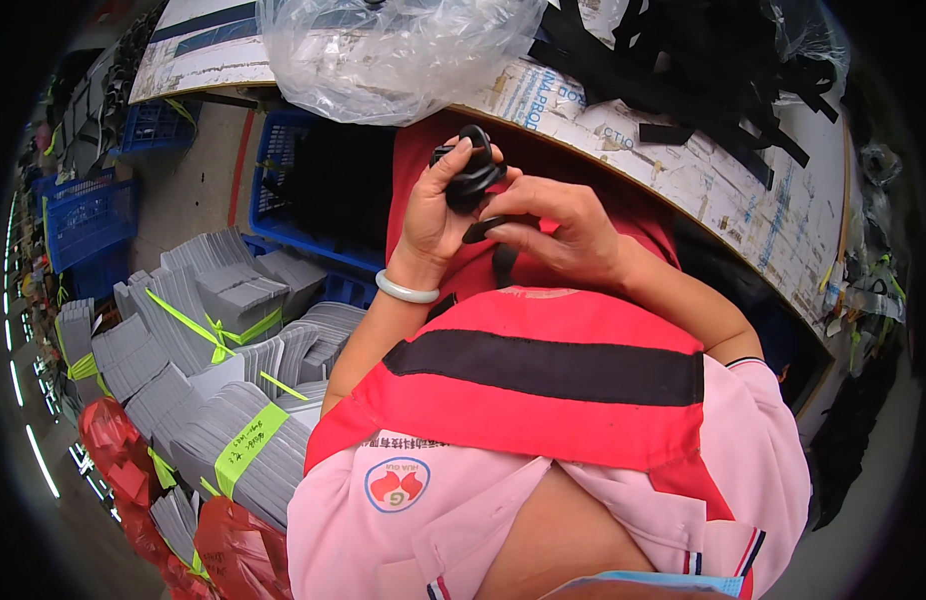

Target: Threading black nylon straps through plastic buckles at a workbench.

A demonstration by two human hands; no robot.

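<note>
Below the desk's near edge, left to right:
Grey card stacks (213, 390): lying bundled with green bands on the floor at the left, beside red bags (113, 450).
Blue crate (283, 190): standing under the desk edge, behind the stacks.
Left hand (433, 215): curling closed around a stack of black plastic parts (473, 170), thumb pressing on top; a pale bangle (406, 291) is circling the wrist.
Right hand (563, 225): pinching a flat black oval piece (483, 229) between fingertips, just beside the stack, over the red apron (543, 390).
Desk (723, 180): carrying a clear plastic bag (393, 50) and black straps (703, 60) along its far side.
</note>
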